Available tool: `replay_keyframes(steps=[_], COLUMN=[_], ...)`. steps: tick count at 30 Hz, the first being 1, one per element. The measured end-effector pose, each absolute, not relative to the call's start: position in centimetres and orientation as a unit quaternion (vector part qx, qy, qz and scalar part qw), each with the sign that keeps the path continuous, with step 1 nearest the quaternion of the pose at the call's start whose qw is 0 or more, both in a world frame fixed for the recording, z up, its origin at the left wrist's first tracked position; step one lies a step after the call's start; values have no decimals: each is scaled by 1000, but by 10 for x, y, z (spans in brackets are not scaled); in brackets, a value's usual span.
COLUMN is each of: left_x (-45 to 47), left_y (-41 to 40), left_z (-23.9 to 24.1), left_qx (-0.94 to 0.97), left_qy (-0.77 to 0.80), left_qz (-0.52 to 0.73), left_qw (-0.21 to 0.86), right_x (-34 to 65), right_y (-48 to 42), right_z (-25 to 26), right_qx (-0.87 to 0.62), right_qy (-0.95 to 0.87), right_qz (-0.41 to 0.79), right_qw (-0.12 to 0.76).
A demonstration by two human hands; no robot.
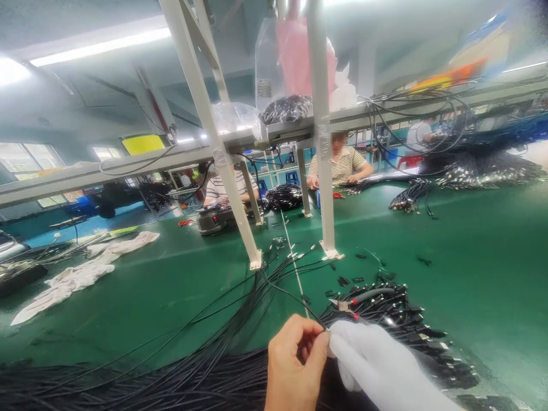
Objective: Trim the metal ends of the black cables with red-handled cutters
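My bare left hand [295,362] pinches a black cable [295,297] near its end, thumb against forefinger. Pressed up to the same spot, my right hand [377,359] wears a white glove, its fingers closed at the cable's tip; the tip itself is mostly hidden between both hands. Below and to the left spreads a thick bundle of black cables [171,379]. Beyond my right hand lies a pile of cables with metal-tipped connectors [402,311]. A pair of cutting pliers [345,306] with grey and red handles rests on that pile.
White shelf posts [327,188] stand on the green table [483,245]. A white cloth [72,282] lies at the left. Small black scraps [343,281] are scattered mid-table. Across the table sit a person in a striped shirt [342,165] and another person [229,185] behind a post.
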State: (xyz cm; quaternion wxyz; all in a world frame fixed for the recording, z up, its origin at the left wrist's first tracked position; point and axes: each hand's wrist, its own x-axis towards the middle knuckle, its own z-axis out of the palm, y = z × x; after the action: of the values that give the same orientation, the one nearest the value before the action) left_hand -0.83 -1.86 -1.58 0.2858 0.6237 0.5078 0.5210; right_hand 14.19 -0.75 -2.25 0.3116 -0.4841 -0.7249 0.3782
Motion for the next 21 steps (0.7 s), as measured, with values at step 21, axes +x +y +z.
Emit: replay_keyframes(steps=[21], left_x=[14], left_y=[-32], left_z=[-14], left_qx=[774], left_qy=[340], left_qz=[492], left_qw=[209], right_x=[150], right_y=[10], right_z=[-7], right_qx=[-542], right_qy=[-661], right_qz=[377], right_qw=[355])
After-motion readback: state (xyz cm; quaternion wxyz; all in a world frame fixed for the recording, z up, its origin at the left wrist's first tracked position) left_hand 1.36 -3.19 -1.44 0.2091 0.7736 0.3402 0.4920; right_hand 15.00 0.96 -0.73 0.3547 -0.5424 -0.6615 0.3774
